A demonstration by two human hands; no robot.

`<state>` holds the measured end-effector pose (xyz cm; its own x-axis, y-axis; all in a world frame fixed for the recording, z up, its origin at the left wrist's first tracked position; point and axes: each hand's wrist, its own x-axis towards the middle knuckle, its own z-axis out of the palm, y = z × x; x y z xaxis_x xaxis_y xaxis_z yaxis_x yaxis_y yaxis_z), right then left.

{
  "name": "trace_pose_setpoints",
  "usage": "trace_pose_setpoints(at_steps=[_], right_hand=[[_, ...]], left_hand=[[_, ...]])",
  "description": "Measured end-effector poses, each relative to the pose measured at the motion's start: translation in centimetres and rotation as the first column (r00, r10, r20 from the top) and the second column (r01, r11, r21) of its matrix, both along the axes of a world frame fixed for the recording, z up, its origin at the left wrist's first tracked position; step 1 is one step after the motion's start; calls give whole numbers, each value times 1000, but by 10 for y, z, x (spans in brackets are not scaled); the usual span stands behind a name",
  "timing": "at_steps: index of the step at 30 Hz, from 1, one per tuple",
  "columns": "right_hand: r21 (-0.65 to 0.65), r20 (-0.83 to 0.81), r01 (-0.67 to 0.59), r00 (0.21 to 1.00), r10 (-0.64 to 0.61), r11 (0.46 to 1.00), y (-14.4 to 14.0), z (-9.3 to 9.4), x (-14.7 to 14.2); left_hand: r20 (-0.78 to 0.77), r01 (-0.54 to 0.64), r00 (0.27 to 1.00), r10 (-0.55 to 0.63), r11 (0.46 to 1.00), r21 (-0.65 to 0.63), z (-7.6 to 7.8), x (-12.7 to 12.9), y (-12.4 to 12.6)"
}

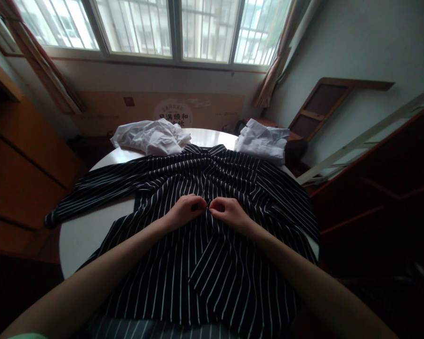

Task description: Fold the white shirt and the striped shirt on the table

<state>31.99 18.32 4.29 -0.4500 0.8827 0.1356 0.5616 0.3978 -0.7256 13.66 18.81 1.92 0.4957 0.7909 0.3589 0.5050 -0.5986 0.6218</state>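
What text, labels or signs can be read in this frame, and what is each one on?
"月满颐和" above "中秋", roughly: Chinese characters in the round emblem on the cardboard box under the window; partly hidden by the crumpled white garment, so the reading is uncertain.
Arc of Latin capitals over those characters: too small and blurred to read.
Small red mark on the box, left: unreadable.
The striped shirt under the left hand and right hand bears no text.
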Motion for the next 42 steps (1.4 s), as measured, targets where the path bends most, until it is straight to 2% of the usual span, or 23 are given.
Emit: trace_pose_setpoints(at_steps=[3,6,11,14,42], right_hand=[[-11,-13,-9,1000,9,1000,1,0,1],[-23,-39,-18,999,17,1000,2,-1,1],[-36,-71,-31,997,28,999,4,-4,2],[-39,-75,-33,997,30,999,4,-4,2],[-53,-86,-39,996,35,998,1,3,2]], left_hand=[[-25,-25,999,27,997,80,1,2,-2],[-11,-51,999,53,993,107,3,2,-5],[-103,43,994,-25,984,172,7,1,-8],[-112,50,993,-27,978,202,8,1,-8],[-143,-6,989,49,958,286,7,1,-8]])
